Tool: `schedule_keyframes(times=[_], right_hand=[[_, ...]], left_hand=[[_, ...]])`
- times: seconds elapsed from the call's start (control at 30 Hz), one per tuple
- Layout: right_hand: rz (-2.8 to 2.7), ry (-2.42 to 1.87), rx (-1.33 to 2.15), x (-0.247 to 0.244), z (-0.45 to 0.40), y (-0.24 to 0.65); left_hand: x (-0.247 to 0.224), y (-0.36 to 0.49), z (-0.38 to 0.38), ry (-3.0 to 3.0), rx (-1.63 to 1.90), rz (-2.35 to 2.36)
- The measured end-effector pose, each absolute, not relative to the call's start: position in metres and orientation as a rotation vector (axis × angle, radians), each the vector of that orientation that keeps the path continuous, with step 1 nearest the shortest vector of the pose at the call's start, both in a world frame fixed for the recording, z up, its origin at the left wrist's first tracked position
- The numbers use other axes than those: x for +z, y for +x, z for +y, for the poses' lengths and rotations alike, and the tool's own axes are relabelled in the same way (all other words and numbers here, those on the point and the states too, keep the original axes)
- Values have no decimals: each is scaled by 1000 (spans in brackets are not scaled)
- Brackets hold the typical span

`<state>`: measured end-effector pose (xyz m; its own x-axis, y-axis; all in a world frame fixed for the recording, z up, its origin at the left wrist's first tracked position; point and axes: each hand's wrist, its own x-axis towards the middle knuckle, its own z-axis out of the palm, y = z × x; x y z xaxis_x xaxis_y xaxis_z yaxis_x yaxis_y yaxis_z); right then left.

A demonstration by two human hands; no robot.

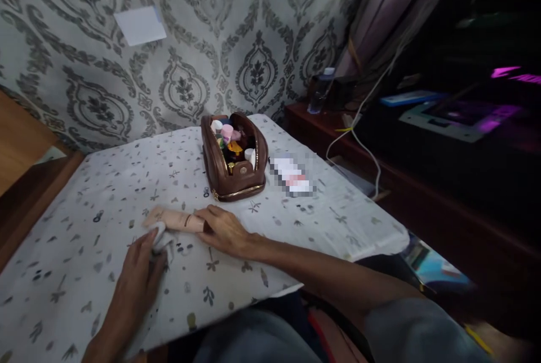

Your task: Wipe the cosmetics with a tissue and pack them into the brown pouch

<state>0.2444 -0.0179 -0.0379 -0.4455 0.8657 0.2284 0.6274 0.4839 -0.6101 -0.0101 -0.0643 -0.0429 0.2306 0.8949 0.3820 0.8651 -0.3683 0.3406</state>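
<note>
A pinkish-beige cosmetic tube (175,220) lies sideways just over the patterned tablecloth, its wide flat end to the left. My right hand (224,229) is closed around the cap end of the tube. In my left hand (141,264) is a bunched pale grey cloth (159,237), gripped between the fingers and close to the tube's flat end; whether it touches the tube I cannot tell. Beyond both hands stands a brown toiletry bag (236,189), unzipped wide, with several small bottles and jars inside.
A blurred-out phone-like item (292,175) lies right of the bag. The table (84,194) meets a patterned wall at the back. On a dark red desk at right stand a clear bottle (320,92) and a white cable (372,92). A wooden panel (25,149) borders the left.
</note>
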Motion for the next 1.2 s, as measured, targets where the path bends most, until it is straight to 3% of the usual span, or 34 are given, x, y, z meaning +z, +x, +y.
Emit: schedule_keyframes(times=[0.33,0.57,0.87,1.2], right_hand=[[-2087,-1217,723,-44,-14,249],[-2043,-1199,799,-41,-15,248],[-2047,-1087,742,-44,-13,248],[-2087,-1128,697,-44,-15,248]], left_hand=[[-44,-10,-50,2605,724,1743],[-24,9,-59,2465,945,1746],[-22,54,-52,2886,911,1367],[-23,-4,-16,2551,886,1784]])
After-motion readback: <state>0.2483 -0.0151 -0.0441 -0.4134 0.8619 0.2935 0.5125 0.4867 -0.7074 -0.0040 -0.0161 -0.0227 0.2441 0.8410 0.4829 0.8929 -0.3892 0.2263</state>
